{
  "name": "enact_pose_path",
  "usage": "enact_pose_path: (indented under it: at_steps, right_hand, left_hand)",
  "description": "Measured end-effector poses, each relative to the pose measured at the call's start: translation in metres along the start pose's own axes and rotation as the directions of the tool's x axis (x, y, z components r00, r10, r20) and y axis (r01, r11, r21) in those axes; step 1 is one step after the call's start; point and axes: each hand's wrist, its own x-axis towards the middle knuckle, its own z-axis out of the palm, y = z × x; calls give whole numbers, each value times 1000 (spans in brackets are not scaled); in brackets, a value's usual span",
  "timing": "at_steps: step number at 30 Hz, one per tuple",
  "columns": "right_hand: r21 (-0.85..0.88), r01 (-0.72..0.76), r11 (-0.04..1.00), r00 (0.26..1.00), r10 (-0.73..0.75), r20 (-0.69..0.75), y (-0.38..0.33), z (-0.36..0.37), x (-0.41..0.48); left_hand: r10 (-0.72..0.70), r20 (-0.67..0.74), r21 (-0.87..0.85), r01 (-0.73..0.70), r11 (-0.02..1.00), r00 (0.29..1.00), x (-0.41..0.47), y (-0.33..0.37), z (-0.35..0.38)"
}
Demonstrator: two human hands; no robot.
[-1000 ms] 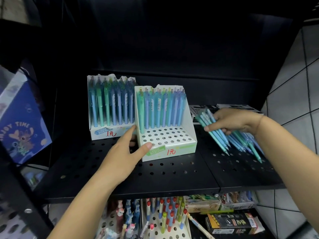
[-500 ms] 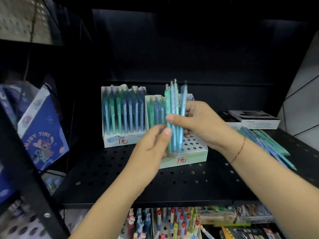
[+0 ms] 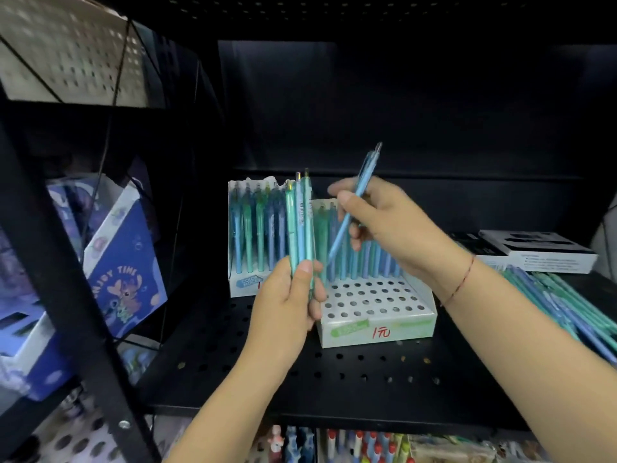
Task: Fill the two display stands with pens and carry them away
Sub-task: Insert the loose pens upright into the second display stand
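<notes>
- Both hands are raised in front of a black perforated shelf [image 3: 334,372], close together but not touching.
- Left hand [image 3: 287,302] has its fingers and thumb curled round the lower ends of a small bundle of pens [image 3: 300,225], green and blue, held upright.
- Right hand [image 3: 384,222] pinches a single light-blue pen [image 3: 354,208] between thumb and fingers; the pen is tilted, its top up and to the right, its lower end pointing down towards the left hand.
- A thin red thread [image 3: 462,279] circles the right wrist.
- Under the right hand and just right of the left hand sits the front stand [image 3: 377,325], white, with pens standing along its back and bare holes across its front rows.
- Behind the left hand sits the rear stand [image 3: 247,282], with pens upright in it; its front is partly hidden by the hand and the bundle.
- To the right of the right forearm lies a pile of loose pens [image 3: 561,302] on the shelf.
- Beyond that pile, behind the right wrist, lie flat black-and-white boxes [image 3: 534,252].
- Well to the left of the left hand stands a blue carton [image 3: 123,262] with a cartoon print.
- Below both forearms, on a lower level, more pens [image 3: 364,446] with red and yellow caps show.
</notes>
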Motion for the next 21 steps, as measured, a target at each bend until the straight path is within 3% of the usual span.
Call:
enact_pose_path:
  at_steps: [5,14,21]
  right_hand:
    - [-222,111,969,976,-149,-160,16,6,4]
    - [-391,191,901,966,-243,-88,46,12,4]
    - [-407,221,886,957,-278,-87,50,16,-1]
  left_hand:
    - [9,-83,14,-8,1000,996,2,-10,-5]
    - [57,-47,57,-55,997,997,0,-19,-7]
    - [112,-15,116,-110,987,994,-2,-23,-8]
